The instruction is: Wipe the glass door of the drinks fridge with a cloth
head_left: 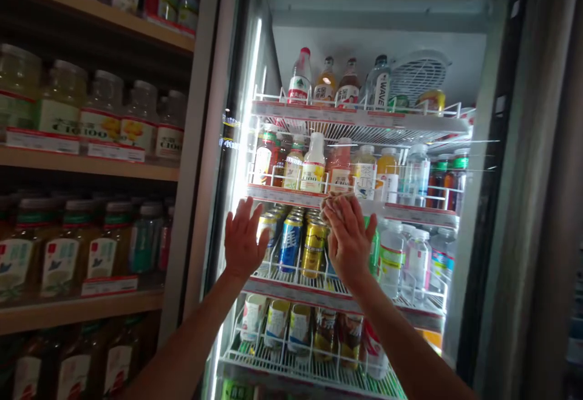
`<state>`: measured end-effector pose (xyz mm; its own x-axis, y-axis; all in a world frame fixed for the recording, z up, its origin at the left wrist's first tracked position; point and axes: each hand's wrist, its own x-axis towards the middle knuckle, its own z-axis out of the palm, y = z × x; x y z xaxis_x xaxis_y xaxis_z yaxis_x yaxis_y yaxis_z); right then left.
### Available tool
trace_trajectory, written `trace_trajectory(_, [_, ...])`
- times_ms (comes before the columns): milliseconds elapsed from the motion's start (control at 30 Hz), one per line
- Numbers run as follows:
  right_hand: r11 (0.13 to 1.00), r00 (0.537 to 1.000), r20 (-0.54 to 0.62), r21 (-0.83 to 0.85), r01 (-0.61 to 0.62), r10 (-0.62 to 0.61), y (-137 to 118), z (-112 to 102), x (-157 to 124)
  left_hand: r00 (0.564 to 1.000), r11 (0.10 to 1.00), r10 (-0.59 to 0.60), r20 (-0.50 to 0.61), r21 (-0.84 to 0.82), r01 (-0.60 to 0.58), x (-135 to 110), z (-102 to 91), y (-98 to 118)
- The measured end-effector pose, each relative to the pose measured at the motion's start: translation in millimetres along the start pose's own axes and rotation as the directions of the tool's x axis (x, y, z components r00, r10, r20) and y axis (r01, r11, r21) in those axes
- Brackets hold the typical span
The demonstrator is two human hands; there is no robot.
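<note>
Before a lit drinks fridge (378, 19), two bare hands are raised at its glass door (460, 42). The right hand (350, 239) holds a crumpled, pale cloth (331, 204) under its fingers, which lie close together over it, thumb out to the side; the cloth overlaps the front edge of the second shelf (282, 195) in view. The left hand (243, 236) is open, its fingers straight and slightly spread; whether it touches the glass I cannot tell. Between the hands, on the shelf below, stand a blue can (290, 243) and a gold can (314, 247). Farther left, bottles line wooden shelves (91, 160).
</note>
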<state>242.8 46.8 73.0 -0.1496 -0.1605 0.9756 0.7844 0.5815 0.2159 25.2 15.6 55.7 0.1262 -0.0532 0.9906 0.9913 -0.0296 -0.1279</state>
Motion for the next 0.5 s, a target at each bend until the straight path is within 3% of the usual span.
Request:
trace_trajectory(200, [0.965,0.959,0.125,0.086,0.246,-0.255,-17.9,1.5,-14.7,1.000,1.000,0.005,-0.009,0.006,-0.005,0.3,0.0,0.0])
trace_trajectory(267, [0.970,0.966,0.096,0.079,0.231,-0.238,-15.3,3.2,-8.4,1.000,1.000,0.004,-0.009,0.010,-0.004,0.3,-0.3,0.0])
trace_trajectory(400, [1.000,1.000,0.000,0.018,0.020,-0.020,-5.2,6.5,7.8,1.000,1.000,0.008,-0.010,0.010,-0.008,-0.1,0.0,-0.1])
trace_trajectory(500, [0.992,0.993,0.028,0.063,0.111,-0.113,-10.2,7.8,1.1,1.000,1.000,0.005,-0.012,0.012,-0.004,-0.3,0.5,0.1])
